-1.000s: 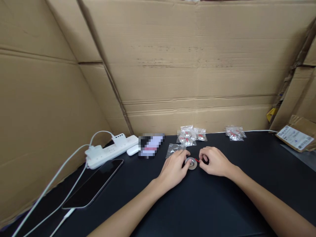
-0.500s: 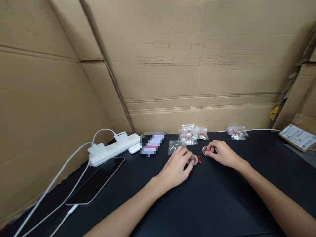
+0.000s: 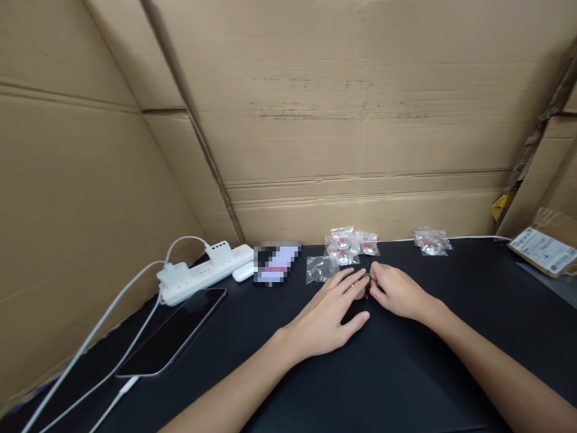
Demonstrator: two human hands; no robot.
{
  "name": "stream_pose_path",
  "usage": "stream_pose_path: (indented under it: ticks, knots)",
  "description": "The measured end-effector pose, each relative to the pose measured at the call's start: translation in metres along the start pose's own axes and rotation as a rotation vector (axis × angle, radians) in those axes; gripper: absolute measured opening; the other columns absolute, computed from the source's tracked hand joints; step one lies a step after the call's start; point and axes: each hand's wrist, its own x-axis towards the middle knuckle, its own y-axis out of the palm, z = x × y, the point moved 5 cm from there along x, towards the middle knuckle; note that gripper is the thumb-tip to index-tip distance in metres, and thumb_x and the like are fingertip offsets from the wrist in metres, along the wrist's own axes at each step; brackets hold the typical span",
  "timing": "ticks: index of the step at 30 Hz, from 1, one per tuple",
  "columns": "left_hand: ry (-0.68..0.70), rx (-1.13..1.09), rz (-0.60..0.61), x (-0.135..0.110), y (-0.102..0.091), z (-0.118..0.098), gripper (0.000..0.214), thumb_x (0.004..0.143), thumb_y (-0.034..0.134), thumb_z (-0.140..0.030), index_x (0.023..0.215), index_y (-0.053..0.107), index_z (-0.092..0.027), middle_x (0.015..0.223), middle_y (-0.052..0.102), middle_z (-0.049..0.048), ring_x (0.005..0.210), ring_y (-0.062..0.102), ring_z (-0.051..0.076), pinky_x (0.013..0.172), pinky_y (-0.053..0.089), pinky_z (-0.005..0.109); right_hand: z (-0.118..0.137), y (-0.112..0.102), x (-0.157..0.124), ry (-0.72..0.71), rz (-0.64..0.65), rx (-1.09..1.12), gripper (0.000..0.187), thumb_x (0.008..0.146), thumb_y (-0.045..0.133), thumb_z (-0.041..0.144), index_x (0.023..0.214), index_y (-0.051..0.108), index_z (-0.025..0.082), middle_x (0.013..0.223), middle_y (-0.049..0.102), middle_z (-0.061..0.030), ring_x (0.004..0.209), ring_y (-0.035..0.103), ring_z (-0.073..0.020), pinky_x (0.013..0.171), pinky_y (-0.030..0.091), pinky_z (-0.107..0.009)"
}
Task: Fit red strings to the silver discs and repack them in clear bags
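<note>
My left hand (image 3: 331,313) lies low over the black table, thumb and fingers spread. Under its fingertips a small round metal disc (image 3: 359,295) shows in part. My right hand (image 3: 399,290) is closed in a pinch at the right of that disc, on a second metal disc (image 3: 368,278) of which only an edge shows. A bit of red cord (image 3: 366,294) peeks out between the two hands. Just beyond my left hand lies a flat clear plastic bag (image 3: 316,269). Behind it are several bagged metal discs (image 3: 345,257) with red cords.
More bagged discs (image 3: 431,243) lie at the back right. To the left are a white power strip (image 3: 202,275) with cables, a tablet (image 3: 174,334), a white case (image 3: 243,272) and a pixelated phone (image 3: 276,263). A labelled parcel (image 3: 545,248) sits far right. Cardboard walls (image 3: 360,144) enclose the table.
My right hand has moved left with its disc, up to the other disc. The fingers and thumb of my left hand have spread from their curled grip on the disc.
</note>
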Motion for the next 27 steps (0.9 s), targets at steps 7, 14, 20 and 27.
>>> stream_pose_path:
  ticks: [7, 14, 20, 27]
  knots:
    - [0.015, -0.029, 0.055, -0.003, 0.004, 0.001, 0.057, 0.092, 0.050, -0.043, 0.146, 0.036, -0.028, 0.153, 0.034, 0.0048, 0.143, 0.023, 0.029, 0.114, 0.029, 0.051, -0.017, 0.000, 0.003, 0.141, -0.062, 0.167, 0.004, 0.090, 0.041, 0.021, 0.087, 0.041, 0.021, 0.068, 0.058, -0.0003, 0.059, 0.056, -0.0149, 0.056, 0.036, -0.024]
    - [0.013, -0.013, 0.063, -0.003, 0.006, 0.004, 0.059, 0.094, 0.046, -0.046, 0.148, 0.032, -0.028, 0.153, 0.034, 0.0057, 0.143, 0.025, 0.028, 0.114, 0.028, 0.049, -0.021, -0.007, 0.004, 0.166, -0.143, 0.329, 0.009, 0.091, 0.043, 0.024, 0.082, 0.044, 0.022, 0.065, 0.057, 0.0024, 0.057, 0.055, -0.0135, 0.056, 0.037, -0.024]
    - [-0.048, 0.047, -0.061, 0.002, -0.003, 0.011, 0.039, 0.097, 0.040, -0.035, 0.131, 0.052, -0.021, 0.131, 0.056, 0.0106, 0.122, 0.048, 0.027, 0.104, 0.039, 0.046, -0.003, -0.015, 0.004, 0.029, -0.053, 0.323, 0.032, 0.095, 0.041, 0.033, 0.067, 0.048, 0.020, 0.055, 0.049, 0.0036, 0.051, 0.044, -0.0108, 0.051, 0.031, -0.023]
    - [-0.104, 0.066, -0.117, 0.002, 0.006, 0.029, 0.037, 0.095, 0.043, -0.026, 0.131, 0.049, -0.020, 0.109, 0.059, 0.0094, 0.104, 0.053, 0.026, 0.093, 0.044, 0.043, 0.009, -0.012, -0.001, -0.039, 0.093, 0.326, 0.019, 0.086, 0.054, 0.026, 0.068, 0.056, 0.019, 0.053, 0.048, 0.0055, 0.049, 0.042, -0.0088, 0.050, 0.032, -0.021]
